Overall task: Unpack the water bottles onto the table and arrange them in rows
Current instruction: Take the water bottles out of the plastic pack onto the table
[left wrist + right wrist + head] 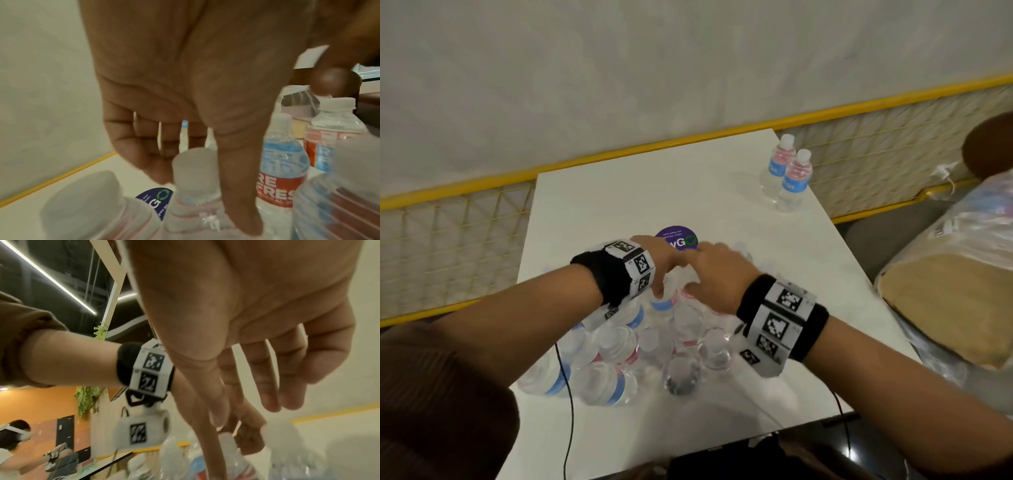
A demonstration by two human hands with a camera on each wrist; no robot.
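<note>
A cluster of clear water bottles (pixel 640 346) with white caps and red-and-blue labels stands on the near half of the white table (pixel 619 195), with clear wrap seen around some. Both hands are over its far side. My left hand (pixel 664 274) reaches down on either side of one bottle's cap (pixel 195 167): the thumb (pixel 242 211) lies on the bottle's shoulder and the fingers reach behind the cap. My right hand (pixel 709 270) hovers beside it with its fingers (pixel 267 386) straight and spread, holding nothing. Two bottles (pixel 786 174) stand apart at the far right corner.
A round purple sticker (pixel 676 238) lies on the table just beyond the hands. A yellow rail with mesh (pixel 619 154) runs behind the table. A plastic-wrapped bundle (pixel 945 301) sits off the right edge. Thin black cables (pixel 570 394) cross the near edge.
</note>
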